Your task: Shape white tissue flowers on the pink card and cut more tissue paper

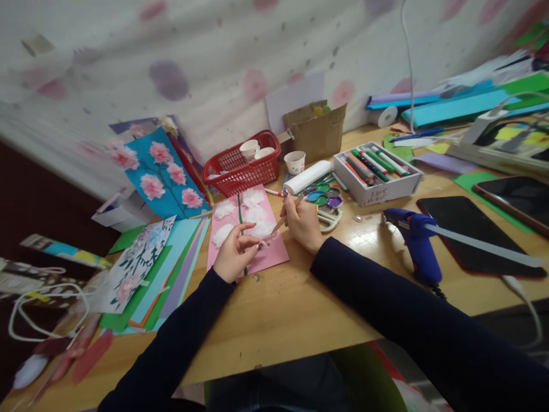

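On the table lies a pink card with several fluffy white flowers and a dark green stem. My left hand is over the card's lower left, thumb and fingertips closed around a small white piece that looks like cotton or tissue. My right hand, at the card's right edge, grips a slim brown pencil-like stick. The stick slants down to the left, its tip close to the white piece. Whether the tip touches it I cannot tell.
A paint palette, scissors and a box of markers lie beyond my right hand. A blue glue gun and tablet are at right. A red basket stands behind; coloured paper sheets lie left.
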### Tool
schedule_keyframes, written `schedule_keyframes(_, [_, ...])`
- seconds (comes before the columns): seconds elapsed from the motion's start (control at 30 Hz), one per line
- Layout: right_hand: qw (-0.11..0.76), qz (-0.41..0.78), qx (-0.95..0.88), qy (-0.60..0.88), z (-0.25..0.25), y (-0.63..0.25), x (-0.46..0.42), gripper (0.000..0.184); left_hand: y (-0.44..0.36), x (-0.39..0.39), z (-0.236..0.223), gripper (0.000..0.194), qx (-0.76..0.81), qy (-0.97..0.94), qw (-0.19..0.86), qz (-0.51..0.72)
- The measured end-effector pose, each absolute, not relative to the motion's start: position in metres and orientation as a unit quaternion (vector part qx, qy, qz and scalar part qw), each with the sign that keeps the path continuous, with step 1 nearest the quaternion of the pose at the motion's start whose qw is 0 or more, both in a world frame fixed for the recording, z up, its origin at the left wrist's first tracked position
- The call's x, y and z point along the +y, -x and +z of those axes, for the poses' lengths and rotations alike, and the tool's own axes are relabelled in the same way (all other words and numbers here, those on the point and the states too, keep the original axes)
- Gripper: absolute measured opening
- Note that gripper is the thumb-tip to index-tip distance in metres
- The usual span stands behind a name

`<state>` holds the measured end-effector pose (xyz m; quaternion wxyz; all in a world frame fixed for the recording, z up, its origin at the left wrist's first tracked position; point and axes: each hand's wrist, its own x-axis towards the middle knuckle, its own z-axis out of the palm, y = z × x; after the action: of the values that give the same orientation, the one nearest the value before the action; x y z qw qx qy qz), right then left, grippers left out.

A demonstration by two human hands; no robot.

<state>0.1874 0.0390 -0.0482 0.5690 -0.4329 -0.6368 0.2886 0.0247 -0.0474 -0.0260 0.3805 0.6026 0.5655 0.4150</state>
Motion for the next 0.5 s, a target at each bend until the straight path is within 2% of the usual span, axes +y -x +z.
schedule_keyframes(0.17, [0.565,0.275,-0.641,0.44,-0.048,-0.188,0.041,0.055,-0.032,-0.037,-0.024,0.047,0.587,-0.718,0.17,0.333])
schedule_keyframes(0.5, [0.571,0.211,-0.652,0.452,-0.044,-0.191,0.04,0.053,-0.04,-0.021,-0.021,0.055,0.566,-0.785,0.068,0.243])
